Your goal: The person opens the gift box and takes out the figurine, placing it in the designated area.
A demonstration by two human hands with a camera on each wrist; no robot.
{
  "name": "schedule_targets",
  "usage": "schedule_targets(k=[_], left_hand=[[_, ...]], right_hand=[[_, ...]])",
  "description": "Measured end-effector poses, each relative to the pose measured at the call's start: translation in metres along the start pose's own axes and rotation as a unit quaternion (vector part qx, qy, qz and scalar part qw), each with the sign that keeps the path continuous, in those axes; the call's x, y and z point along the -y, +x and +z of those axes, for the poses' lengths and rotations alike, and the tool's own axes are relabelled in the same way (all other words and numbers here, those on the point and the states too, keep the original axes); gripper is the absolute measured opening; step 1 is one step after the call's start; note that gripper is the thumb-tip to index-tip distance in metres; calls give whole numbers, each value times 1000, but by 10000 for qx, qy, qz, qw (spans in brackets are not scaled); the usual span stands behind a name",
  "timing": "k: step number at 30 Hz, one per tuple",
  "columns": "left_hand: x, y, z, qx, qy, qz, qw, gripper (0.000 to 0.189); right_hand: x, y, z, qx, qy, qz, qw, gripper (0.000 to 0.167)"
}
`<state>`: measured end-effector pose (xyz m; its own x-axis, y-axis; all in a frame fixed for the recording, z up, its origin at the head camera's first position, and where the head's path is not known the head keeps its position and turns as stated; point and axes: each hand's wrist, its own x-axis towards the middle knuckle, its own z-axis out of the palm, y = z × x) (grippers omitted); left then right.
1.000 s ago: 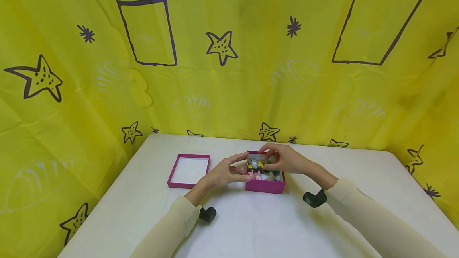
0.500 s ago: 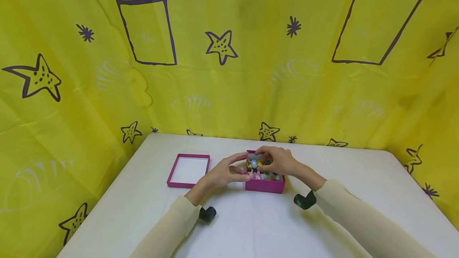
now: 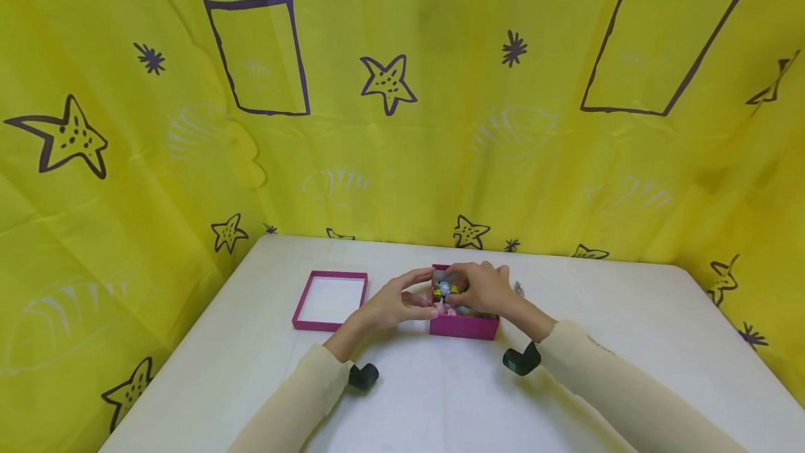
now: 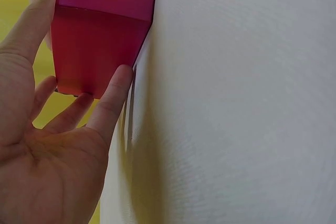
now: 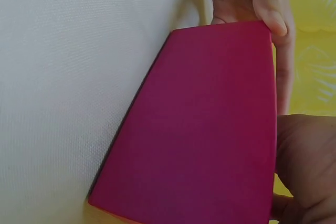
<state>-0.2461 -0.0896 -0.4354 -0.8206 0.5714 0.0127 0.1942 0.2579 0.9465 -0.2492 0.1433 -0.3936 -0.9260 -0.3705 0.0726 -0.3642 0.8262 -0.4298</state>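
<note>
A small magenta box [image 3: 464, 328] stands uncovered on the white table, holding several small toy figures. My left hand [image 3: 393, 303] grips its left end, thumb at the near corner and index finger at the far one. In the left wrist view, fingertips [image 4: 123, 77] press against the end wall. My right hand [image 3: 487, 291] reaches over the box from the right, thumb and index finger curved and apart. A blue figure [image 3: 445, 289] shows by those fingertips, with pink figures [image 3: 443, 309] at the near side. I cannot tell whether the right fingers pinch a figure; the hand covers the right part.
A shallow lid [image 3: 330, 327] with a magenta rim and white inside lies left of the box. Just right of the box, partly behind the right wrist, is a small grey object [image 3: 518, 289]. A yellow patterned curtain [image 3: 390, 173] hangs around the table.
My right hand has moved left across the box, now closer to the blue figure. The grey object right of the box has come into view. The left hand and box have stayed put.
</note>
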Motion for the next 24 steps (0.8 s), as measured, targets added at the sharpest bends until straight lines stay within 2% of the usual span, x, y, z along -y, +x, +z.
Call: schedule_targets(k=[24], left_hand=[[-2,-1,1,-44,-46,-38,10000,78]], right_hand=[[4,2,11,-258,-126,372,9989,29]])
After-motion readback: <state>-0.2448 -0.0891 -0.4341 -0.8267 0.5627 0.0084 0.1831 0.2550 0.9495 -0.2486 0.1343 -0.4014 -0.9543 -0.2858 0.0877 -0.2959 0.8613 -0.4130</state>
